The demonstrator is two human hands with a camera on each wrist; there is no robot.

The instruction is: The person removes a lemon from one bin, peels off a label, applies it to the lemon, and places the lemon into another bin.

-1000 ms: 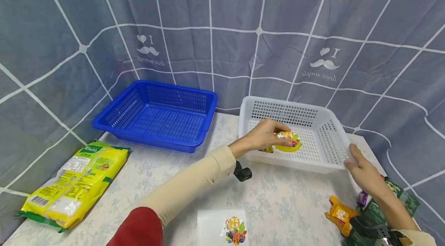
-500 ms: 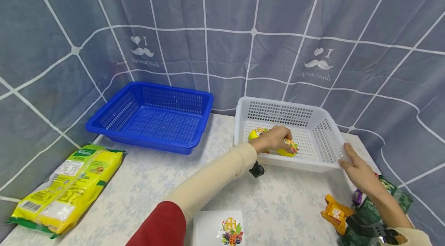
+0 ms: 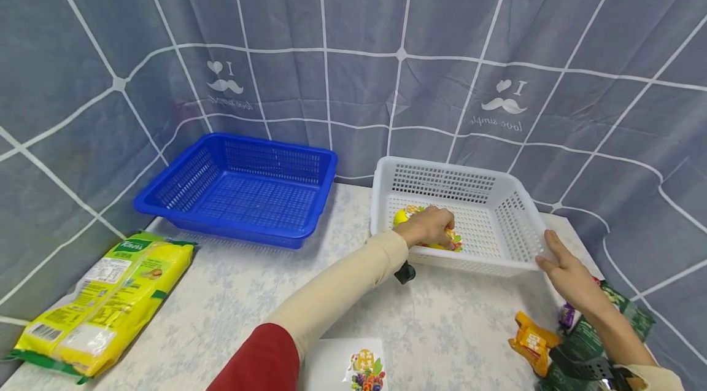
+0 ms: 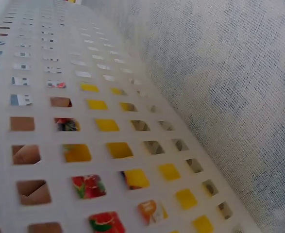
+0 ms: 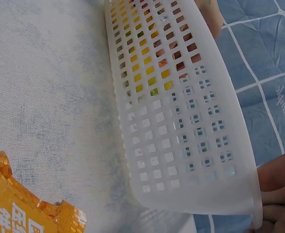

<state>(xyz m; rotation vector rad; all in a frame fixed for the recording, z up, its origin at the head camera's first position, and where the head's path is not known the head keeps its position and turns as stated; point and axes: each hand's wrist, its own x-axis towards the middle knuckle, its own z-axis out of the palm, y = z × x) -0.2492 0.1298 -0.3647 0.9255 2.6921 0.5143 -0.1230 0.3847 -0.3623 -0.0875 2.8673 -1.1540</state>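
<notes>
In the head view, my left hand (image 3: 426,226) reaches into the white plastic basket (image 3: 488,264), near its front left. Its fingers curl round a yellow item with a colourful fruit print (image 3: 454,241), partly hidden by the hand. Another yellow item with similar print (image 3: 402,216) lies to its left, behind the wrist. Through the holes of the basket wall, the left wrist view shows yellow and printed patches (image 4: 107,124). My right hand (image 3: 571,271) holds the basket's right end by the rim, with the thumb up; its fingers also show in the right wrist view.
A blue basket (image 3: 232,231) stands at the back left. The yellow Knorr packet (image 3: 105,305) lies at the far left. Near the front is a white bag with fruit print (image 3: 342,363). An orange packet (image 3: 533,342) and a dark green packet (image 3: 580,342) lie by the right forearm.
My left hand has moved lower into the white basket with the printed yellow item, uncovering another one on the left. The right hand stays on the rim. The view has shifted slightly.
</notes>
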